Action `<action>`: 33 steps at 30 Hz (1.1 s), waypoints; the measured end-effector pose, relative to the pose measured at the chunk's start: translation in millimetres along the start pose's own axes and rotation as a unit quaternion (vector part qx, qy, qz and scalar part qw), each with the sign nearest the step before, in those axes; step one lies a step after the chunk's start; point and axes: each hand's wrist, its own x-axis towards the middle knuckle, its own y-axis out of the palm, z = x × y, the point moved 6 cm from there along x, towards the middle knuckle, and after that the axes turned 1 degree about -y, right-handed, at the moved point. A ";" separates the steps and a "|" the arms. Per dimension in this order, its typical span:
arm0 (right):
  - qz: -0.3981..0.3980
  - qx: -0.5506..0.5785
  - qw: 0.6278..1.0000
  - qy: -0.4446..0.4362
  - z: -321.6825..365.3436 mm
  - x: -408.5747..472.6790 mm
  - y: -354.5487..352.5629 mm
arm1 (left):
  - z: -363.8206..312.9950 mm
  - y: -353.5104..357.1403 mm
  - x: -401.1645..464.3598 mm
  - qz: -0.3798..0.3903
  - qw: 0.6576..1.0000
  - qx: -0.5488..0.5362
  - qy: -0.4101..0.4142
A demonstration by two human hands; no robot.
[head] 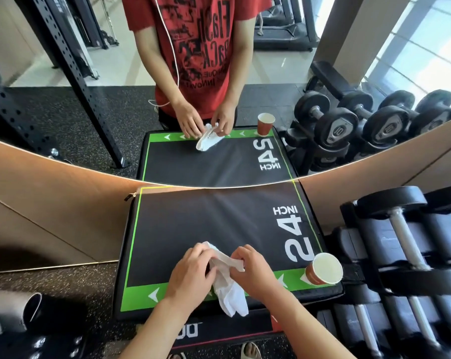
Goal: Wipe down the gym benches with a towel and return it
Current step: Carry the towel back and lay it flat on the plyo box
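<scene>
I see the white towel [228, 283] bunched between both hands over the near edge of the black plyo box [193, 224], its loose end hanging past the green border at about 6 o'clock of the box top. My left hand [190, 272] has its fingers curled around the towel's upper fold, and my right hand [253, 269] pinches the cloth just beside it; the two hands nearly touch. A paper cup [324, 269] stands upright at the box's 4 o'clock corner, apart from the towel. A rack of dumbbells [405, 255] sits at 3 o'clock. At 12 o'clock a mirror [64, 112] reflects the scene. A dark shape at 8 o'clock may be equipment; I cannot tell.
</scene>
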 end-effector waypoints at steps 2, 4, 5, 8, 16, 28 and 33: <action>-0.001 0.005 1.000 0.012 -0.3 0.9 -5.8 | -1.9 2.3 -4.0 0.008 1.000 0.004 -0.001; -0.002 0.020 0.999 0.027 -0.3 1.3 -11.9 | -8.9 10.1 -8.2 0.029 0.999 0.008 0.019; -0.006 0.025 0.999 0.032 0.5 1.4 -15.7 | -13.4 15.2 -10.5 0.042 0.999 0.008 0.032; -0.018 0.044 0.998 0.038 3.9 2.8 -27.5 | -23.1 30.8 -14.2 0.087 0.995 0.017 0.042; -0.029 0.081 0.996 0.036 -4.7 8.6 -46.6 | -24.3 50.0 1.6 0.095 0.995 -0.005 -0.040; 0.007 0.057 0.996 0.066 -14.4 11.3 -7.3 | 6.3 20.4 14.7 0.016 0.987 -0.095 -0.130; -0.045 0.035 0.994 0.092 -21.3 11.2 6.1 | 13.8 17.3 13.4 0.008 0.985 -0.099 -0.141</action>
